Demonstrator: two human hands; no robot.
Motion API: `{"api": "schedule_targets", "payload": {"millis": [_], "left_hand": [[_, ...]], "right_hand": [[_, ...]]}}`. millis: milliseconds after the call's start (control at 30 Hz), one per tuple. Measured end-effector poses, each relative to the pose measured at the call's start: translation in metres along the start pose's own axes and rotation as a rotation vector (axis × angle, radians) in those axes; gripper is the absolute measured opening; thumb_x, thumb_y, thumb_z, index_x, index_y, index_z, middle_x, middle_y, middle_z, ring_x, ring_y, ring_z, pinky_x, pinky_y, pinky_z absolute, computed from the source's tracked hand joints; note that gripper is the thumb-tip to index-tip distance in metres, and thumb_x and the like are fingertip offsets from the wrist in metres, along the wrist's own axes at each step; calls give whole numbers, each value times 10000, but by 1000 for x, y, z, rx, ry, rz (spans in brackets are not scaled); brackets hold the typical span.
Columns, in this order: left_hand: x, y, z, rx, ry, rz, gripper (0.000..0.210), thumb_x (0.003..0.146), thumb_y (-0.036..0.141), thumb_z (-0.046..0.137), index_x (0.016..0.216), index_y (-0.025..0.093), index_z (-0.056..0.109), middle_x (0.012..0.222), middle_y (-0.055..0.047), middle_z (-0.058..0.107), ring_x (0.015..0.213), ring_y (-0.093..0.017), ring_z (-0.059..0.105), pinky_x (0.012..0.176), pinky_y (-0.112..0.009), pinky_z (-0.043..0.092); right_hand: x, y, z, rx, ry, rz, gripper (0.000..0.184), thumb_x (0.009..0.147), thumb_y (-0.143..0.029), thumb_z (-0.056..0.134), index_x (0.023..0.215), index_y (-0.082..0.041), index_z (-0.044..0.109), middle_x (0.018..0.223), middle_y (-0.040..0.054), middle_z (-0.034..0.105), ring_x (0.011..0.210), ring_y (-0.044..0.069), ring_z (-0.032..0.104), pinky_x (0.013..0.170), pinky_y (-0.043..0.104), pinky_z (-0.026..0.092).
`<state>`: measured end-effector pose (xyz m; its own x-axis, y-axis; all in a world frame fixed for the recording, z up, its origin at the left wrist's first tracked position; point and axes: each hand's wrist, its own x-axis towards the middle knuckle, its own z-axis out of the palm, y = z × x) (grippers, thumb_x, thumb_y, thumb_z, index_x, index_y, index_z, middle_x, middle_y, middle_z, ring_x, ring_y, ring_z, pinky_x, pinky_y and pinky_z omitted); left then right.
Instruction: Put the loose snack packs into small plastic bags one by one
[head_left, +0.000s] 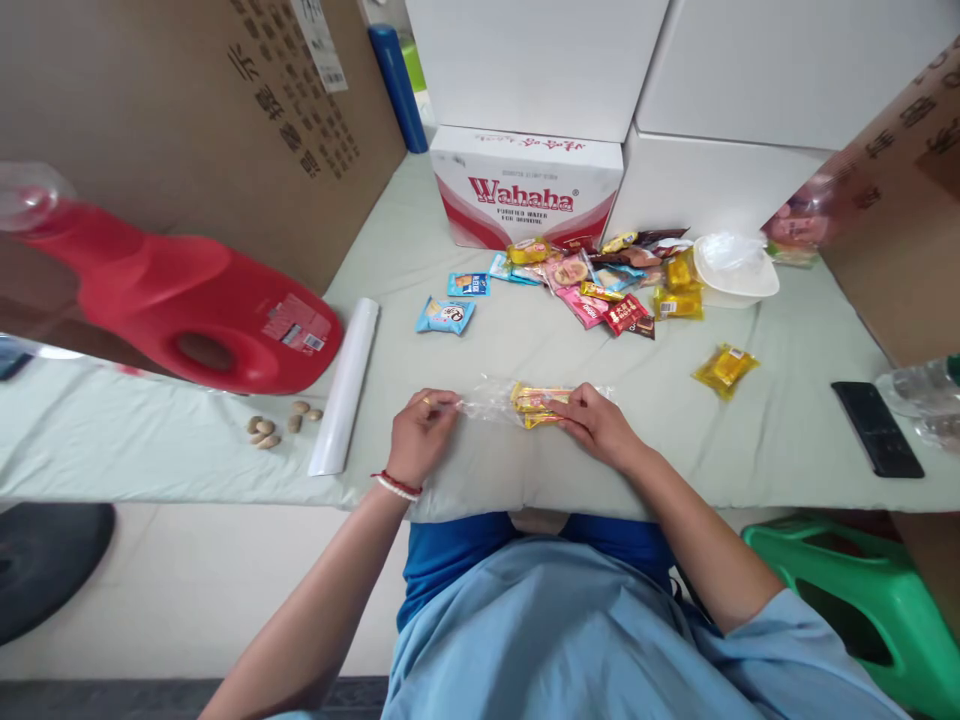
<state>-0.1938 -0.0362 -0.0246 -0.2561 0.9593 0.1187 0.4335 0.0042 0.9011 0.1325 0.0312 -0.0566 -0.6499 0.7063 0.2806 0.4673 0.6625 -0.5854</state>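
Note:
My left hand point(426, 432) pinches the gathered left end of a clear plastic bag point(491, 402) on the table. Inside the bag lie several slim yellow-wrapped snack sticks point(531, 400). With its fingers closed on the right part of the sticks through the plastic, my right hand point(600, 425) hides some of them. A yellow packet bundle point(726, 371) in clear wrap lies on the cloth to the right. Beyond the hands are a blue snack packet point(445, 316) and a heap of mixed snack packets point(592, 285).
A white roll point(345, 390), several nuts point(264, 432) and a large red jug point(217, 310) are at left. Behind the snacks stands a Wahaha box point(529, 195). A white tub point(739, 285), a phone point(877, 430) and a clear bottle point(919, 388) sit at right.

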Motion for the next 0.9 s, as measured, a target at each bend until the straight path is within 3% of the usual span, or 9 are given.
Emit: {"api": "schedule_targets", "payload": {"millis": [100, 200, 267, 400, 567, 667, 733, 800, 900], "left_hand": [[-2, 14, 7, -510, -69, -193, 293, 782, 452, 846, 874, 220, 693, 1051, -75, 760, 1000, -243, 672, 893, -372, 509], [-3, 23, 5, -659, -203, -228, 334, 702, 438, 908, 800, 201, 692, 856, -66, 740, 907, -236, 675, 887, -376, 516], [2, 20, -3, -533, -210, -231, 333, 691, 434, 907, 792, 190, 704, 807, -64, 732, 833, -224, 664, 839, -358, 515], [20, -3, -20, -207, 23, -325, 353, 744, 480, 783, 943, 195, 719, 819, -49, 738, 772, -209, 631, 742, -321, 480], [38, -14, 2, 239, -143, -164, 366, 755, 515, 714, 913, 190, 773, 981, -112, 724, 1034, -310, 628, 994, -482, 490], [45, -4, 25, 260, -203, -62, 324, 700, 488, 781, 808, 185, 745, 1115, -159, 699, 1199, -365, 581, 1128, -575, 420], [49, 4, 33, 188, -276, -28, 305, 711, 474, 773, 794, 186, 712, 1099, -151, 706, 1140, -338, 620, 1064, -528, 492], [53, 8, 30, 65, -331, -68, 300, 756, 476, 730, 835, 190, 683, 968, -107, 717, 909, -262, 672, 839, -416, 574], [58, 7, 12, -122, -336, -260, 302, 746, 458, 740, 861, 197, 643, 702, -17, 647, 565, -167, 566, 531, -288, 451]], "right_hand": [[0, 0, 1, 23, 12, 3, 394, 1060, -291, 582, 1440, -348, 670, 1017, 50, 541, 870, 176, 577, 767, 308, 518], [0, 0, 2, 40, 21, -5, 396, 1060, -288, 581, 1441, -346, 671, 1010, 48, 529, 866, 177, 577, 768, 311, 521], [0, 0, 2, 47, 29, -13, 398, 1058, -284, 583, 1441, -350, 673, 1010, 47, 525, 866, 176, 576, 771, 312, 523], [-1, 0, 3, 55, 37, -11, 395, 1058, -273, 576, 1432, -346, 679, 1017, 47, 526, 865, 173, 567, 779, 313, 526], [0, -2, 2, 61, 29, 13, 390, 1068, -305, 567, 1439, -354, 676, 1006, 47, 523, 865, 176, 563, 770, 311, 523], [0, -2, 2, 60, 22, 25, 389, 1062, -300, 579, 1432, -360, 681, 1018, 49, 532, 870, 176, 569, 771, 312, 526], [0, -2, 2, 59, 18, 29, 394, 1058, -283, 583, 1431, -358, 682, 1026, 51, 538, 883, 178, 573, 780, 314, 528], [0, -2, 2, 67, 15, 29, 397, 1054, -273, 587, 1430, -357, 682, 1031, 53, 540, 893, 180, 575, 784, 313, 528], [-1, -2, 2, 98, 30, 12, 391, 1051, -258, 590, 1421, -334, 691, 1030, 55, 536, 896, 181, 581, 794, 316, 529]]}}
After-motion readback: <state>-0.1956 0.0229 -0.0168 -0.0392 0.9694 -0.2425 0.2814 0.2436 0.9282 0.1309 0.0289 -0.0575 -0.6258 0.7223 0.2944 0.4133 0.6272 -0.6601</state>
